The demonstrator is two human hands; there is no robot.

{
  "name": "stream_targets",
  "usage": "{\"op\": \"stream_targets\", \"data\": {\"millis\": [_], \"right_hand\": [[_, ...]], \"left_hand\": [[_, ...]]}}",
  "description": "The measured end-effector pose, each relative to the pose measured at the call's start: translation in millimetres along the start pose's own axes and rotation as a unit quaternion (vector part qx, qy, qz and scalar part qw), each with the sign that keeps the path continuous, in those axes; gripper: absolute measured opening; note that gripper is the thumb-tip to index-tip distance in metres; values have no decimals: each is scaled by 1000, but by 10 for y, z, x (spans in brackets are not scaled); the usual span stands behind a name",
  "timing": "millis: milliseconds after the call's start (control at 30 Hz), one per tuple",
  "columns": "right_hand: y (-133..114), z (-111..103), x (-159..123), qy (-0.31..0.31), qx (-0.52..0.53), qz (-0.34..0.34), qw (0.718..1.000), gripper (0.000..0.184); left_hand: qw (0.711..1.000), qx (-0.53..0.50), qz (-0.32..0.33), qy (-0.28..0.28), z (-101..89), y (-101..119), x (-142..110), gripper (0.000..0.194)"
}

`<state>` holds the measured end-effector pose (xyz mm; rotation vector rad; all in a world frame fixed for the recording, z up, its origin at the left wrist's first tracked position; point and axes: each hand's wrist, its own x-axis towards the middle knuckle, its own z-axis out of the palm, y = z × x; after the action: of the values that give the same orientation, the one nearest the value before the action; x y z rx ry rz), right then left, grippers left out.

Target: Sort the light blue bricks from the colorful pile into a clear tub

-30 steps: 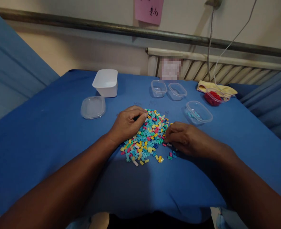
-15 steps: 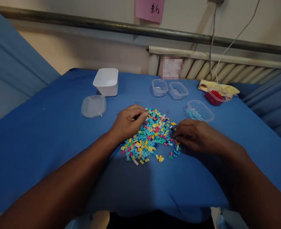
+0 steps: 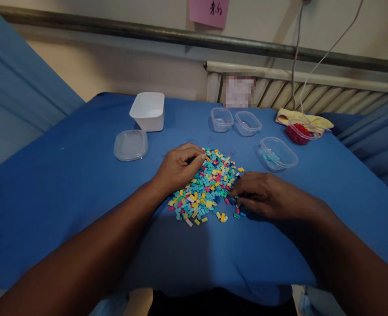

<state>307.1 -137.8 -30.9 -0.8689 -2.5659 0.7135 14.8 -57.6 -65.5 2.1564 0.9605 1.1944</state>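
Observation:
A heap of small bricks in teal, yellow, pink and white lies on the blue tablecloth. My left hand rests on the heap's left edge with its fingers curled in, thumb against the forefinger. My right hand lies palm down at the heap's lower right, fingers bent onto a few loose bricks. What either hand holds is hidden.
Behind the heap stand a white tub, a clear lid, two small clear tubs, a clear tub with a few teal bricks and one with red bricks beside a yellow cloth. A radiator lines the wall.
My right hand slid right from the heap's edge, dragging some bricks out, then came back left towards the heap. My left hand has stayed where it was.

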Motion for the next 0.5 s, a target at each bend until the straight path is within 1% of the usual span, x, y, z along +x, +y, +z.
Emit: {"op": "stream_targets", "data": {"millis": [100, 167, 267, 333, 433, 500], "right_hand": [[31, -53, -43, 34, -9, 32, 999, 23], [33, -60, -45, 42, -18, 43, 998, 22], [-12, -13, 1, 20, -20, 19, 999, 15], [-63, 40, 48, -4, -42, 7, 999, 11], [-144, 110, 103, -38, -86, 20, 995, 11], [-188, 133, 118, -47, -92, 26, 994, 15]], "left_hand": [[1000, 2, 4, 2, 8, -13, -4, 22], [1000, 3, 7, 2, 11, -17, -7, 21], [1000, 2, 4, 1, 11, -10, -12, 21], [1000, 3, -2, 0, 7, -1, -14, 21], [1000, 4, -7, -3, 3, 10, -14, 22], [1000, 3, -2, -1, 2, 13, -13, 21]]}}
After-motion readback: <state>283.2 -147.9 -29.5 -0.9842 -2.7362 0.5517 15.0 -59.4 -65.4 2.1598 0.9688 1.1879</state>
